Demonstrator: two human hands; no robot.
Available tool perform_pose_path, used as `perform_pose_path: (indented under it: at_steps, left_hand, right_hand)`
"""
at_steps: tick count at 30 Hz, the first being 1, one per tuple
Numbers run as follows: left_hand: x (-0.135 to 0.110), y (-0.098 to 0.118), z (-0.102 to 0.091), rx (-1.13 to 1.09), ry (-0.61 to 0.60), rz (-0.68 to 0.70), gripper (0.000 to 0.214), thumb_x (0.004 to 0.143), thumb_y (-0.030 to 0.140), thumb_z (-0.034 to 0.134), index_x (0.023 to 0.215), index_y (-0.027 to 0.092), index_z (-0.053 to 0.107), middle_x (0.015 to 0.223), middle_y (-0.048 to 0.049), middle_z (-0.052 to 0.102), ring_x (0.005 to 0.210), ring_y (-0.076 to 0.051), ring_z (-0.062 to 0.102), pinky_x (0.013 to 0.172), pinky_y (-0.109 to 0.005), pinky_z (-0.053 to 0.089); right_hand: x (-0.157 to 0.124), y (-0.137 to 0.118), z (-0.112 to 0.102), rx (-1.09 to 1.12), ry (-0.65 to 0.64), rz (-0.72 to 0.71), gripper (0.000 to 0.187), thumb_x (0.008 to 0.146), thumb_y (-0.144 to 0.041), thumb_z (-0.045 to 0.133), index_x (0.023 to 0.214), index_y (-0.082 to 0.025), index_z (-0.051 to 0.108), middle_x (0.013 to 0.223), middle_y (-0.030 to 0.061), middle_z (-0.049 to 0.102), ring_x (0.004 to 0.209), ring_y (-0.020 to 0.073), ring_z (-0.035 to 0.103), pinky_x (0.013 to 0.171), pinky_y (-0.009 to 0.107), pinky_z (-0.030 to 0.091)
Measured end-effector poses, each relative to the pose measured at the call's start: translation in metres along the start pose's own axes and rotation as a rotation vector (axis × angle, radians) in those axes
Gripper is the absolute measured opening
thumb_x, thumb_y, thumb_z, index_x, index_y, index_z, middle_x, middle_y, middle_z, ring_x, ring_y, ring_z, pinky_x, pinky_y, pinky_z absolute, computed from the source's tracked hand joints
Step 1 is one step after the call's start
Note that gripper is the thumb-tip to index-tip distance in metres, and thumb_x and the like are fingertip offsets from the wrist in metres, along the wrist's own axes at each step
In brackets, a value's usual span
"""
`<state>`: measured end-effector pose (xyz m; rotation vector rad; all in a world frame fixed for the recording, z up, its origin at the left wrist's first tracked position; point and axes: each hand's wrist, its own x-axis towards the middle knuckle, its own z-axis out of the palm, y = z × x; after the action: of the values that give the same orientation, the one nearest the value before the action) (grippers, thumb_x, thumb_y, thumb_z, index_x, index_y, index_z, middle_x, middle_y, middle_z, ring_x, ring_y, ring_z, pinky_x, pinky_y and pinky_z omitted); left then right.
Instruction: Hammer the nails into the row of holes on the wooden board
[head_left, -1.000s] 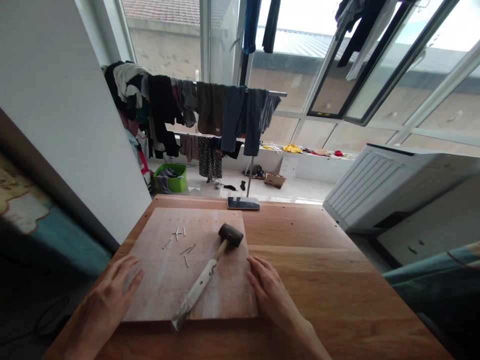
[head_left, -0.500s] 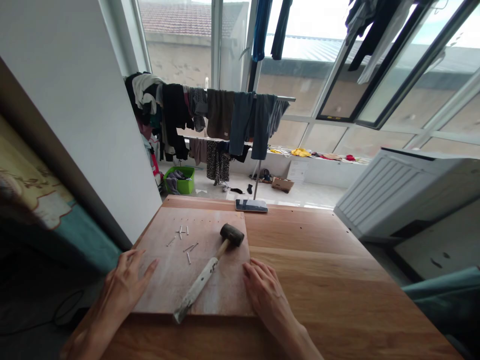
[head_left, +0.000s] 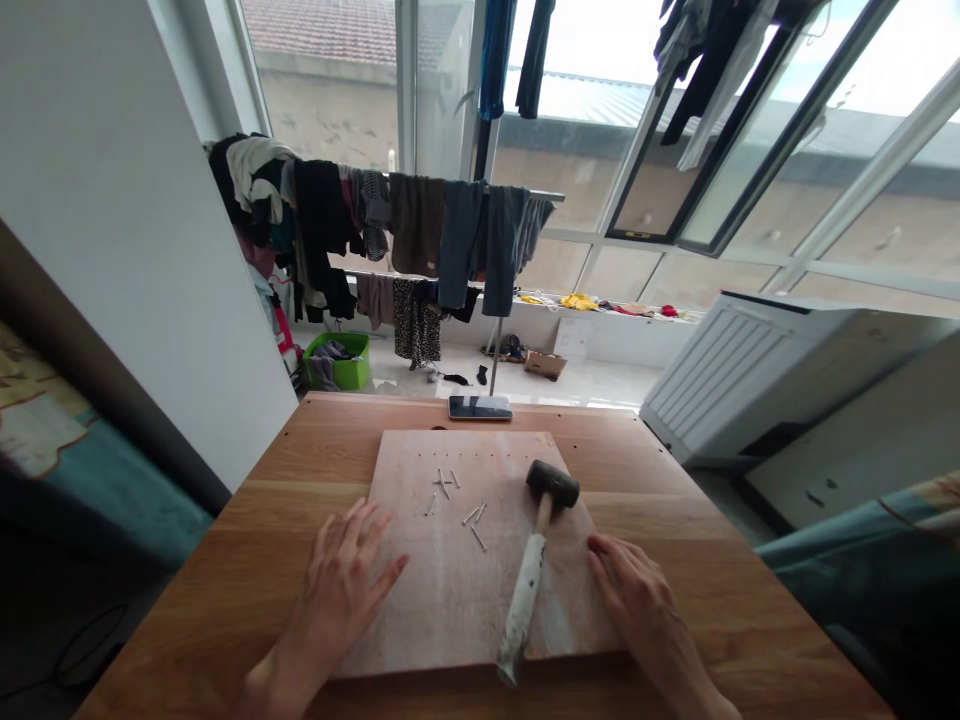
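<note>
A pale square wooden board (head_left: 442, 600) lies on the table, with a row of small holes near its far edge. Several loose nails (head_left: 478, 538) are scattered on it. A mallet (head_left: 525, 590) with a black head and a white-wrapped, worn handle rests across the board's right part; its handle end sticks out past the near edge. My left hand (head_left: 337, 580) lies over the left edge, fingers spread and thumb on the surface. My right hand (head_left: 645, 600) has its fingers closed together against the right edge, its thumb hidden. Neither hand touches the mallet or nails.
A phone (head_left: 480, 407) lies at the far edge of the wooden table (head_left: 720, 600). Beyond it stand a loaded clothes rack (head_left: 547, 196) and a green basket (head_left: 352, 372). A white wall (head_left: 150, 250) rises at left, a white cabinet (head_left: 690, 370) at right.
The board has moved right across the table and turned slightly, carrying the mallet and nails. Both hands have moved right with it. The camera view has shifted a little.
</note>
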<state>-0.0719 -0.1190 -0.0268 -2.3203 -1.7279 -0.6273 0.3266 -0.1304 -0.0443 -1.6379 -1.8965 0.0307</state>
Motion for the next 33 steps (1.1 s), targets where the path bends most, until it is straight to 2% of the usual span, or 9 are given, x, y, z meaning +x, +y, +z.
perform_pose_path:
  at_steps: [3, 6, 9, 14, 16, 19, 28, 31, 33]
  left_hand:
    - [0.037, 0.019, 0.024, -0.083, -0.088, 0.101, 0.066, 0.096, 0.064, 0.046, 0.145, 0.019, 0.051, 0.156, -0.0191, 0.043, 0.147, -0.036, 0.037, 0.116, -0.058, 0.036]
    - [0.077, 0.038, 0.046, -0.157, -0.253, 0.111, 0.09, 0.087, 0.079, 0.046, 0.148, 0.012, 0.046, 0.157, -0.0258, 0.039, 0.148, -0.042, 0.031, 0.117, -0.063, 0.032]
    - [0.099, 0.052, 0.058, -0.236, -0.336, 0.153, 0.095, 0.087, 0.08, 0.042, 0.151, 0.009, 0.041, 0.158, -0.0268, 0.036, 0.15, -0.039, 0.028, 0.119, -0.06, 0.029]
    - [0.092, 0.073, 0.054, -0.385, -0.383, 0.417, 0.063, 0.098, 0.054, 0.051, 0.149, 0.016, 0.045, 0.159, -0.0153, 0.04, 0.15, -0.027, 0.032, 0.123, -0.047, 0.031]
    - [0.087, 0.081, 0.051, -0.423, -0.382, 0.436, 0.048, 0.101, 0.035, 0.05, 0.146, 0.017, 0.05, 0.157, -0.0126, 0.044, 0.149, -0.024, 0.035, 0.122, -0.045, 0.034]
    - [0.089, 0.092, 0.052, -0.484, -0.368, 0.423, 0.044, 0.1, 0.016, 0.044, 0.144, 0.017, 0.052, 0.153, -0.0114, 0.05, 0.146, -0.022, 0.04, 0.12, -0.043, 0.039]
    - [0.107, 0.105, 0.063, -0.549, -0.399, 0.453, 0.052, 0.093, 0.001, 0.039, 0.141, 0.012, 0.054, 0.151, -0.0128, 0.053, 0.147, -0.022, 0.039, 0.121, -0.043, 0.038]
    - [0.106, 0.105, 0.064, -0.563, -0.395, 0.461, 0.051, 0.093, 0.0, 0.039, 0.139, 0.013, 0.055, 0.151, -0.012, 0.053, 0.147, -0.021, 0.039, 0.121, -0.043, 0.038]
    - [0.105, 0.104, 0.064, -0.615, -0.34, 0.451, 0.046, 0.095, 0.002, 0.041, 0.135, 0.016, 0.058, 0.149, -0.0104, 0.056, 0.146, -0.021, 0.04, 0.121, -0.045, 0.037]
  right_hand:
    - [-0.003, -0.013, 0.0, 0.036, 0.051, 0.006, 0.031, 0.102, -0.041, 0.046, 0.118, -0.022, 0.064, 0.109, 0.0104, 0.071, 0.104, 0.0266, 0.067, 0.092, 0.043, 0.055]
    - [-0.003, -0.037, 0.005, 0.098, 0.013, 0.005, 0.033, 0.103, -0.042, 0.044, 0.126, -0.024, 0.061, 0.099, 0.0069, 0.07, 0.089, 0.0219, 0.069, 0.081, 0.035, 0.058]
    - [-0.002, -0.059, 0.008, 0.129, -0.071, 0.016, 0.038, 0.103, -0.045, 0.043, 0.132, -0.025, 0.058, 0.089, 0.0039, 0.07, 0.075, 0.0192, 0.069, 0.072, 0.03, 0.057]
    - [0.014, -0.08, 0.008, 0.074, -0.262, 0.036, 0.047, 0.102, -0.049, 0.044, 0.139, -0.023, 0.057, 0.087, 0.0048, 0.075, 0.076, 0.0218, 0.072, 0.068, 0.029, 0.053]
    - [0.026, -0.085, 0.006, 0.029, -0.355, 0.07, 0.042, 0.1, -0.049, 0.049, 0.131, -0.024, 0.063, 0.081, 0.0043, 0.075, 0.075, 0.0234, 0.073, 0.065, 0.028, 0.049]
    - [0.042, -0.091, 0.003, -0.022, -0.432, 0.161, 0.027, 0.099, -0.043, 0.053, 0.113, -0.027, 0.07, 0.068, 0.0015, 0.072, 0.069, 0.0227, 0.071, 0.059, 0.025, 0.041]
    - [0.046, -0.089, 0.002, 0.02, -0.409, 0.22, 0.017, 0.095, -0.029, 0.052, 0.096, -0.027, 0.069, 0.057, -0.0009, 0.064, 0.058, 0.0198, 0.065, 0.055, 0.025, 0.032]
    - [0.046, -0.085, 0.005, 0.066, -0.381, 0.265, 0.019, 0.092, -0.028, 0.053, 0.101, -0.027, 0.07, 0.056, -0.0013, 0.061, 0.058, 0.0204, 0.064, 0.056, 0.025, 0.036]
    - [0.044, -0.079, 0.007, 0.171, -0.33, 0.331, 0.029, 0.087, -0.027, 0.054, 0.113, -0.026, 0.067, 0.061, -0.0013, 0.063, 0.059, 0.0203, 0.065, 0.057, 0.026, 0.041]
